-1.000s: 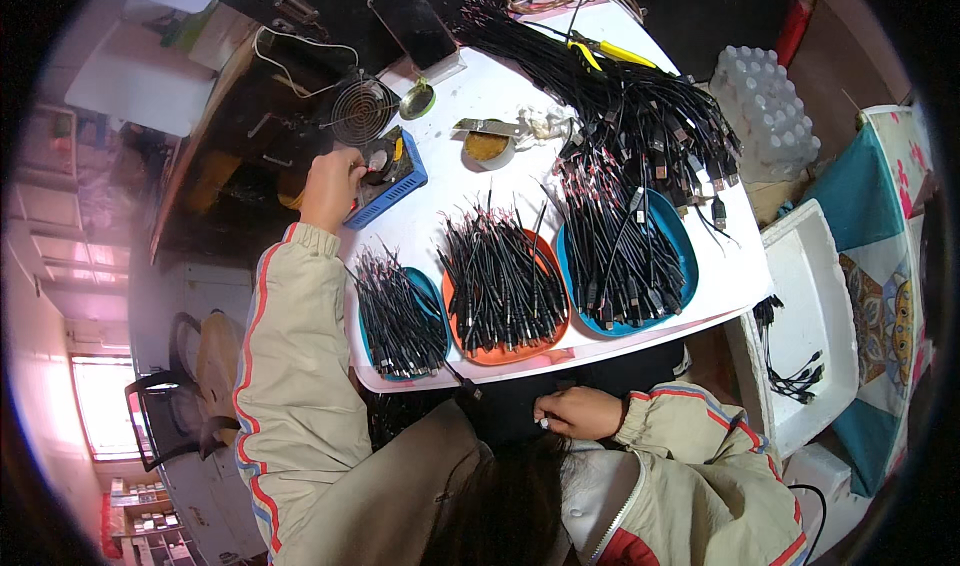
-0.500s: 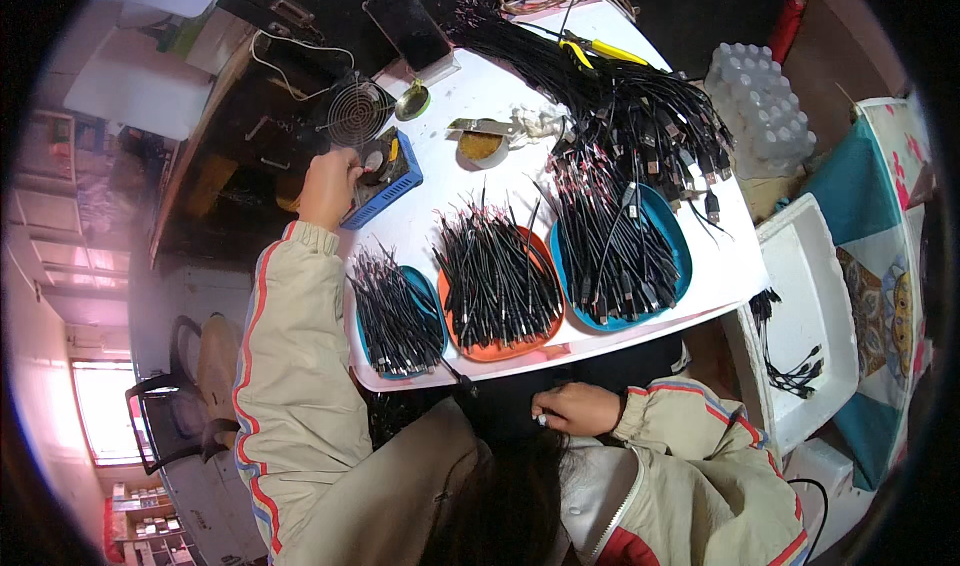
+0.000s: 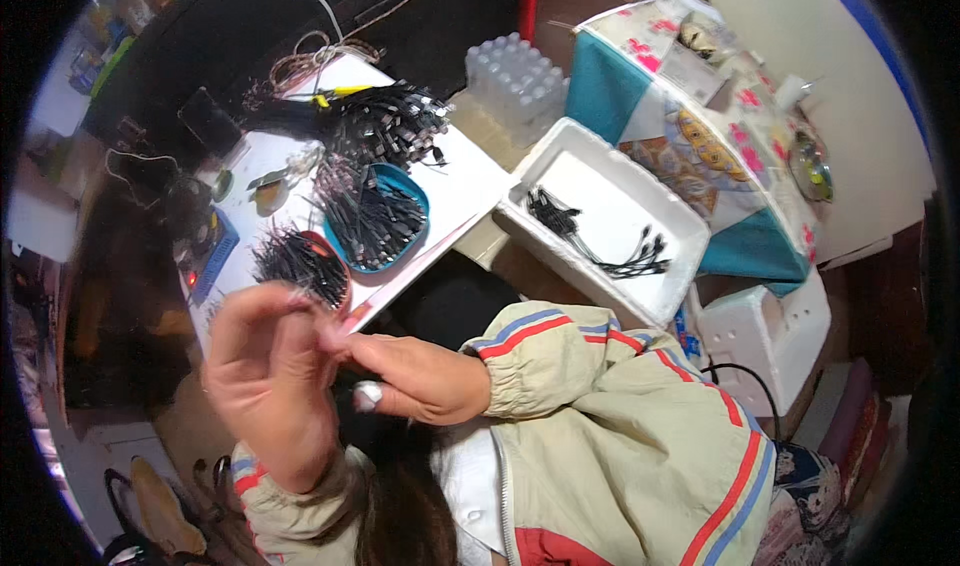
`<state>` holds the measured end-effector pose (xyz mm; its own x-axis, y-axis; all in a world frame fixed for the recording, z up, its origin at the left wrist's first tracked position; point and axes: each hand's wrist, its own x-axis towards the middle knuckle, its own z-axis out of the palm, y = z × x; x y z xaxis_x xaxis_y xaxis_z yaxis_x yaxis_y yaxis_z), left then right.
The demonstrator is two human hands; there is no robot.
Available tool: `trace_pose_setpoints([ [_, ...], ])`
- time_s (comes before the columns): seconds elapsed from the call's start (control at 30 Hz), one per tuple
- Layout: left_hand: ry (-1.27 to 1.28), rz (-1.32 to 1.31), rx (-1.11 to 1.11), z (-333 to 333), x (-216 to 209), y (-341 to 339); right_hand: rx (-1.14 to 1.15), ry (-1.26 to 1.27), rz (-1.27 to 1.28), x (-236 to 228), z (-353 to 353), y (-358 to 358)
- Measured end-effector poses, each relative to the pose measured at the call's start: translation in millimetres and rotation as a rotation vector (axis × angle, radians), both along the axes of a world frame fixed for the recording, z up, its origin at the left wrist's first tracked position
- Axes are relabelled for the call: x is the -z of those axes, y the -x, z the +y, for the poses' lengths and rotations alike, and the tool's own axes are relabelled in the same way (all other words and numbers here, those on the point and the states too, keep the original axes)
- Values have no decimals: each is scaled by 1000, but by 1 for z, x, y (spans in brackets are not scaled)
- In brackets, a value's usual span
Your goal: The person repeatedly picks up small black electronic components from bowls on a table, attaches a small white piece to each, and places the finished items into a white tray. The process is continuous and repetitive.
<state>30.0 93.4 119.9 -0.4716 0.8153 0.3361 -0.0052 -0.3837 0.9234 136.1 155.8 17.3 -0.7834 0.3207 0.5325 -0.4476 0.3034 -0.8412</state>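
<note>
Both hands are raised close to the camera, in front of the white table's [image 3: 455, 181] near edge. My left hand [image 3: 268, 381] is blurred, fingers curled, palm turned to the right. The fingertips of my right hand [image 3: 425, 378] meet it at the thumb side. No object shows between them. Dark hair [image 3: 400, 496] hangs just below the hands. Behind them stand an orange tray [image 3: 343, 288] and a blue tray [image 3: 417, 198], each full of short black cables. Cream sleeves with red and blue stripes cover both arms.
A large bundle of black cables [image 3: 385, 124] lies farther back on the table, near a phone [image 3: 205, 116]. A white foam box [image 3: 600, 228] with a few black cables stands to the right, a second foam box [image 3: 765, 331] beyond it. Capped bottles [image 3: 515, 71] and a patterned cloth [image 3: 690, 126] lie behind.
The view has swung to the right. My left hand has left the blue box on the table's far-left side and risen; my right hand has come up from the lap to meet it.
</note>
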Motion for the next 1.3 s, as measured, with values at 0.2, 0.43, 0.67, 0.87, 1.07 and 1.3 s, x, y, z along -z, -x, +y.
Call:
trace_pose_setpoints([
  [0.2, -64, -24, 265, 9, 22, -31, 509, 193, -112, -28, 40, -95],
  [0.43, 307, 140, -170, -54, 91, 33, 834, -315, -622, -28, 144, -222],
  [0.67, 609, 663, -724, -108, 123, 113, 605, -92, -1297, 192, 240, -203],
  [0.87, 825, 1194, -832, -68, 121, 184, 824, -478, -1546, 216, 235, -168],
  [1.07, 914, 1415, -722, -36, 141, 188, 865, -540, -835, 64, 150, -96],
  [1.3, 1030, 1342, -872, -29, 153, 176, 548, -631, -662, 20, 79, 96],
])
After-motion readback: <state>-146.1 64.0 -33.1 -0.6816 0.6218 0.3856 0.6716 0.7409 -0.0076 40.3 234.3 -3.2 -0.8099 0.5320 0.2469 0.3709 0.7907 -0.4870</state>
